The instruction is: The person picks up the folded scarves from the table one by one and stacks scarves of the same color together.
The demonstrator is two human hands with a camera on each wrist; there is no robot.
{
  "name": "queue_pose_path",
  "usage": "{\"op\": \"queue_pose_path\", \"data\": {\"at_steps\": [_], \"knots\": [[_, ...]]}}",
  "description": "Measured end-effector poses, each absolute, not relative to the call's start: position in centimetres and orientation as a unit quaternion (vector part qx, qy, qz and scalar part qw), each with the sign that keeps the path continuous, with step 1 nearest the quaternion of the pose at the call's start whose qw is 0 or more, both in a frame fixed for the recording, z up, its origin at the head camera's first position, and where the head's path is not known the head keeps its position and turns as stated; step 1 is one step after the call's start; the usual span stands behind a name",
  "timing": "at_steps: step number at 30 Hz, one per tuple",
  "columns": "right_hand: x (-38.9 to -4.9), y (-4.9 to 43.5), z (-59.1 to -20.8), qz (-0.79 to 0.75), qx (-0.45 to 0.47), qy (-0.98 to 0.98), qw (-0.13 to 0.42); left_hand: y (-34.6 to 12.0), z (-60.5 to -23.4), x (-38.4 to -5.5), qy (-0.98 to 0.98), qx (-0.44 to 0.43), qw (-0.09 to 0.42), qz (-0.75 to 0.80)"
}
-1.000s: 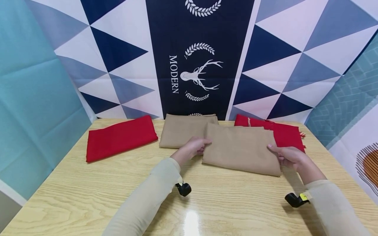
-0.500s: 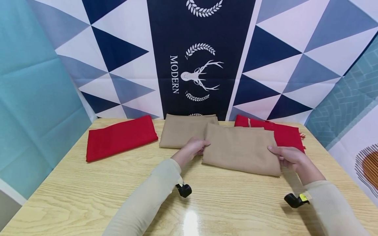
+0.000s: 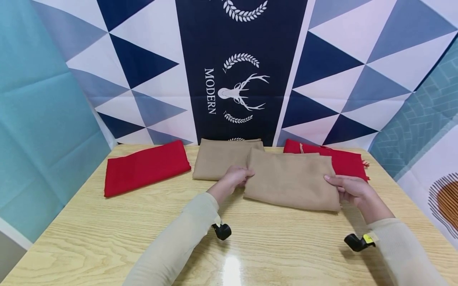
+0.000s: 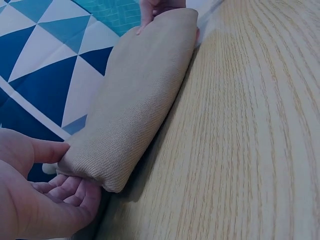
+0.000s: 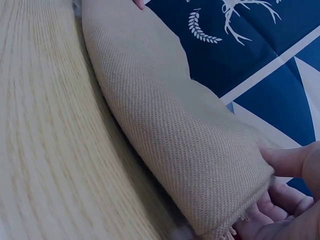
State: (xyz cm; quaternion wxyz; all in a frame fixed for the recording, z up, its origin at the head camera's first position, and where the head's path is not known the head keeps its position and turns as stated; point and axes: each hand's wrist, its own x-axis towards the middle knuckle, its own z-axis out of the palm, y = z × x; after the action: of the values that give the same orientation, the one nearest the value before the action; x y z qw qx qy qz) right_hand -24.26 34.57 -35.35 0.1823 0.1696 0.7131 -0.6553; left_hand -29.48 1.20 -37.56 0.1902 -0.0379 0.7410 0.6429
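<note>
A folded beige scarf [image 3: 291, 180] with a short fringe at one end is held between my two hands, just above the table. My left hand [image 3: 233, 179] pinches its left edge, thumb on top and fingers beneath, as the left wrist view shows. At the opposite end my right hand [image 3: 352, 190] grips the right edge the same way; the fringe [image 5: 232, 227] hangs by its fingers. Behind it on the left lies another folded beige cloth [image 3: 222, 157], partly covered. A folded red cloth with tassels [image 3: 348, 163] is partly hidden behind the held scarf on the right.
Another folded red cloth [image 3: 146, 167] lies at the left of the wooden table [image 3: 279, 246]. A patterned curtain [image 3: 247, 79] stands along the back edge. Small black wrist cameras [image 3: 222, 231] hang below both sleeves.
The front edge of the held beige scarf has lifted very slightly. Both hands keep their hold in nearly the same place, and the other cloths have not moved.
</note>
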Motion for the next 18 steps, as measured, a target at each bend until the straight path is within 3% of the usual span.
{"op": "queue_pose_path", "data": {"at_steps": [18], "knots": [[-23.8, 34.3, -34.3, -0.668, 0.16, 0.707, 0.166, 0.9, -36.9, -29.0, 0.767, -0.025, 0.131, 0.628]]}}
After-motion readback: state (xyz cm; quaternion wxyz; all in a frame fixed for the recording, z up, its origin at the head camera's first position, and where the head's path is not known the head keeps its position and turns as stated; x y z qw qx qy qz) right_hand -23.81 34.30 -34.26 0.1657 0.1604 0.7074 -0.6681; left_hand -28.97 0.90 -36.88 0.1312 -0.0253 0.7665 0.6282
